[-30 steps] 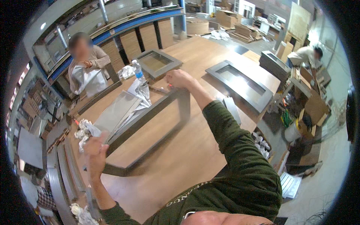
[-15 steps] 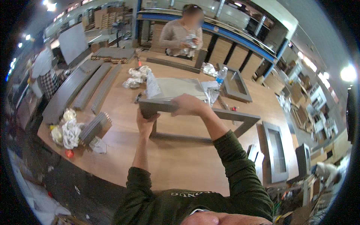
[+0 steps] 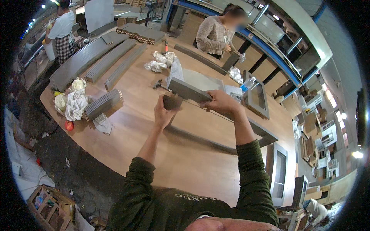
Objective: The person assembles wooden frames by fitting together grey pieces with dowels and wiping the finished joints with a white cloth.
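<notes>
A grey frame of flat rails (image 3: 200, 139) is tilted up over the table in front of me. My right hand (image 3: 222, 103) is closed on its far rail (image 3: 189, 89), thumb and fingers on either side of the board. On the left, my left hand (image 3: 163, 111) is wrapped round the dark end of a side piece (image 3: 172, 101), near the far rail's left end. A narrow space shows between the two parts; whether they still touch there I cannot tell. A hammer (image 3: 160, 84) lies just beyond my left hand. Behind the far rail lies a pale flat panel (image 3: 200, 78).
Grey slats (image 3: 92, 56) lie along the table's left side, near a short stack (image 3: 103, 104) and crumpled white wrapping (image 3: 77, 102). A water bottle (image 3: 248, 83) stands by a glazed frame (image 3: 257, 96) at right. A co-worker (image 3: 212, 34) stands across the table.
The view has shifted, so the table's contents sit differently. My right hand has moved away from the left corner, and the far rail's left end now sits apart from or above the side piece.
</notes>
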